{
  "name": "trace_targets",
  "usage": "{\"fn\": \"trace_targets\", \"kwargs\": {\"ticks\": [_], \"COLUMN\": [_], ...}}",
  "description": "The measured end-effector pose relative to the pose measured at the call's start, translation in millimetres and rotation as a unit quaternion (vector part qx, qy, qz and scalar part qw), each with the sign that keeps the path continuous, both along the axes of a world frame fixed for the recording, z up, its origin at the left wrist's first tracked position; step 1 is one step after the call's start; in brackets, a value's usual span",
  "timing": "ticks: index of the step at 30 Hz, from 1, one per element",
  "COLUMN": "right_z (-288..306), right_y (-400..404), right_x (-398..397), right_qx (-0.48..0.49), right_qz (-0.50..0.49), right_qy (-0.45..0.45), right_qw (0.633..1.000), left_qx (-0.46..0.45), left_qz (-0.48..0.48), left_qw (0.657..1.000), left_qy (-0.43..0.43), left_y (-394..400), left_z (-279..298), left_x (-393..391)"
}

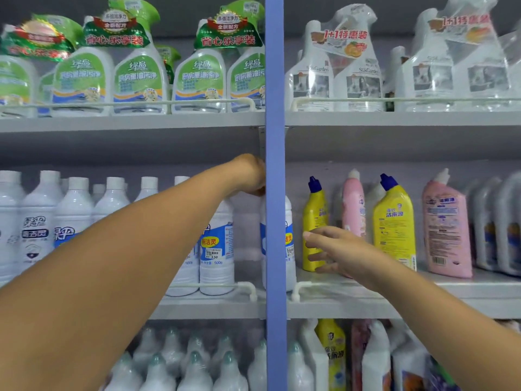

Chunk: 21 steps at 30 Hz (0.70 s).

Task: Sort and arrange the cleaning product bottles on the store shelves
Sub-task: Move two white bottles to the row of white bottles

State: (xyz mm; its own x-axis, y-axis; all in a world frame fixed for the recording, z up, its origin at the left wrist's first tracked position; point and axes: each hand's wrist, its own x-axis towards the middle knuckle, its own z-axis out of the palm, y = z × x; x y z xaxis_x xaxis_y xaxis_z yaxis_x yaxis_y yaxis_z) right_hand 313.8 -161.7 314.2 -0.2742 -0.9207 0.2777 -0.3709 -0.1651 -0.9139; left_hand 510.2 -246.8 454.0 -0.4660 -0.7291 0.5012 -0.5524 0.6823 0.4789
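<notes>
On the middle shelf (214, 309) stand rows of white bottles with blue labels (217, 249). One white bottle (289, 249) stands half hidden behind the blue upright post (275, 193). My left hand (251, 174) reaches over it and grips its top; the cap is hidden under my fingers. My right hand (335, 251) hovers with straight fingers in front of a yellow bottle with a blue cap (314, 221), fingertips pointing left towards the white bottle. It holds nothing.
Right of the post stand a second yellow bottle (394, 221), pink bottles (446, 227) and more white ones. The top shelf carries green-labelled spray bottles (141, 77) and clear wrapped twin packs (335, 74). A white rail (245, 287) edges each shelf. The lowest shelf is packed with bottles.
</notes>
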Motion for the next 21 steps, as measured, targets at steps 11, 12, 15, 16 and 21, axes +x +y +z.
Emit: {"fn": "trace_targets", "kwargs": {"ticks": [11, 12, 15, 16, 21], "right_z": [-2.2, -2.0, 6.4, 13.4, 64.9], "right_y": [2.5, 5.4, 16.4, 23.5, 73.5], "right_x": [16.9, 18.0, 22.4, 27.6, 87.7], "right_qx": [0.013, 0.012, -0.045, -0.082, -0.261], "right_qz": [0.002, 0.0, -0.021, -0.034, 0.005], "right_qy": [0.021, 0.021, -0.004, -0.016, 0.033], "right_qw": [1.0, 1.0, 0.999, 0.996, 0.965], "left_qx": [-0.091, -0.101, -0.092, -0.087, -0.096], "left_qz": [0.063, 0.077, 0.091, 0.085, 0.037], "left_qw": [0.989, 0.986, 0.985, 0.987, 0.991], "left_qy": [-0.097, -0.11, -0.112, -0.107, -0.085], "left_y": [-7.3, -9.0, -15.8, -18.3, -22.8], "left_z": [-2.2, -2.1, -0.9, -0.5, 3.0], "left_x": [23.3, 24.5, 32.4, 35.9, 57.2]}}
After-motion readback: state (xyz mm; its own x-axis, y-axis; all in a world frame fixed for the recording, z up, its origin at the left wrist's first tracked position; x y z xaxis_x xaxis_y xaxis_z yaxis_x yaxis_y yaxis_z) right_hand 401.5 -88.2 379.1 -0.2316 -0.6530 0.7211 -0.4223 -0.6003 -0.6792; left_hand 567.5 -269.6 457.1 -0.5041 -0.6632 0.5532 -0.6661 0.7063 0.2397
